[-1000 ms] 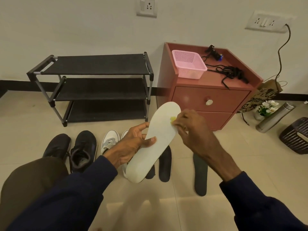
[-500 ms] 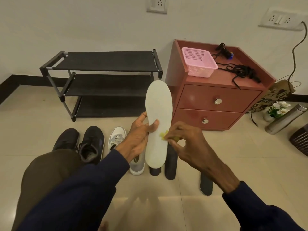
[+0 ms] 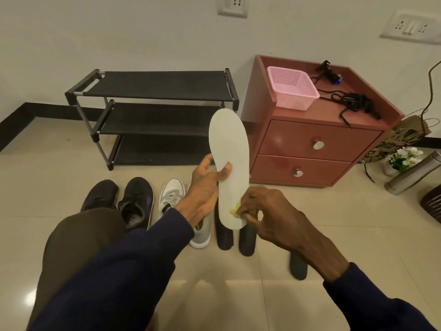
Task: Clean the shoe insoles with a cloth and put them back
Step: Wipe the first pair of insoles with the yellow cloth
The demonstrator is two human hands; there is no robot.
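My left hand [image 3: 205,187] grips a white insole [image 3: 230,151] at its middle and holds it upright in front of me. My right hand [image 3: 269,216] pinches a small yellow cloth [image 3: 235,211] and presses it on the insole's lower end. Three black insoles lie on the floor below: two side by side [image 3: 224,237] [image 3: 247,242] and one further right [image 3: 297,266], partly hidden by my right wrist. A white-grey sneaker [image 3: 170,197] and a pair of black shoes [image 3: 137,201] stand to the left.
A black three-tier shoe rack [image 3: 152,111] stands against the wall. A red-brown two-drawer cabinet [image 3: 310,144] carries a pink basket [image 3: 290,88] and black cables. A steel bottle [image 3: 412,174], a small flower pot and a paper bag are at right. My knee is at lower left.
The insole has swung from tilted to upright. My right hand with the cloth has slid from the insole's upper part down to its lower end.
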